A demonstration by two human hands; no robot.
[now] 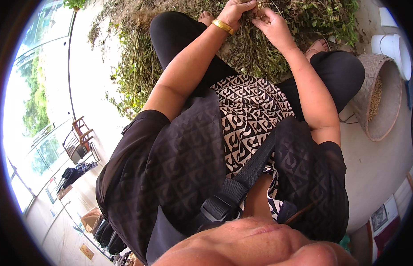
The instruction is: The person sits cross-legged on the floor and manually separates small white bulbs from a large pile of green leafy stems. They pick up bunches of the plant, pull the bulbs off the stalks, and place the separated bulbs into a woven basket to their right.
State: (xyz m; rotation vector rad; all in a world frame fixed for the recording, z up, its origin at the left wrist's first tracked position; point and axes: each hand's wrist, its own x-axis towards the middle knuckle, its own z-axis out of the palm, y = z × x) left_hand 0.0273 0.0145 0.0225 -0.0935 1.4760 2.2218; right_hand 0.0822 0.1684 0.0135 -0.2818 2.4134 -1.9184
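At the top edge, my left hand [238,13], with a gold bracelet [223,26] on its wrist, is closed around the root end of a bunch of uprooted plants [251,43]. The bunch's thin stems hang down between my legs. My right hand [273,28] is beside it, thumb and fingers curled against the brown roots [253,13]. What lies between those fingertips is too small to make out. More uprooted leafy plants [140,56] are heaped by my left knee, and another green pile [336,20] lies beyond my right foot.
A woven basket [366,93] tilts by my right knee, holding tan pods [376,99] that look like peanuts. White buckets [392,53] stand behind it. On the far left are a wooden chair [81,129] and large windows [40,93]. Bags [106,232] lie behind me.
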